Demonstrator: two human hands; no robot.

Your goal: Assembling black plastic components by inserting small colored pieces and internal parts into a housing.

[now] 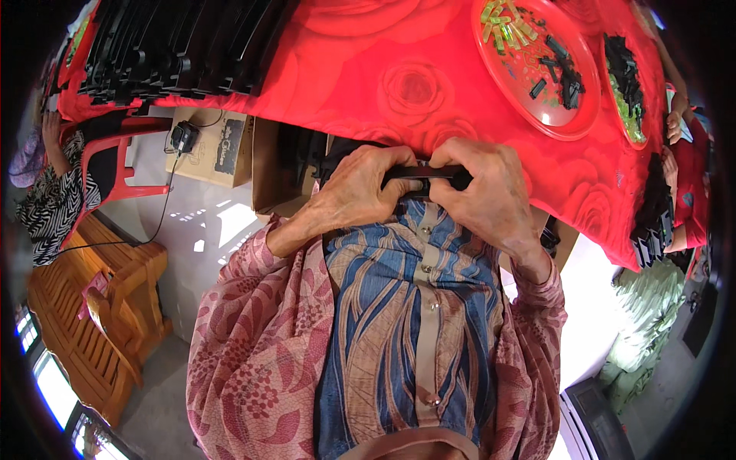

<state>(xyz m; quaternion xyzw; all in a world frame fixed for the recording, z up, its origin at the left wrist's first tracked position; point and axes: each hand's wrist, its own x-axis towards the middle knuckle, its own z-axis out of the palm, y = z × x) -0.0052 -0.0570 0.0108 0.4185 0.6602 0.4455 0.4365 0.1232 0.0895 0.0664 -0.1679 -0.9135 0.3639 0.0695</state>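
Close to my chest, at the table's near edge, both hands grip one narrow black plastic piece [404,173]. My left hand [359,186] pinches its left end between thumb and curled fingers. The right end sits in the closed fingers of my right hand [491,188], its thumb beside the other thumb. My fingers cover much of the piece, so its full shape is hidden. Similar-looking long black plastic parts [180,50] lie stacked in a row on the table at the far left. A red oval tray [537,115] on the right holds small yellow-green clear pieces and small black pieces.
A red rose-patterned cloth [345,84] covers the table. Another tray [640,139] stands at the far right, with people beside it. Cardboard boxes [222,153] sit under the table. A red chair [130,172], a seated person and a wooden bench [92,307] are on the left.
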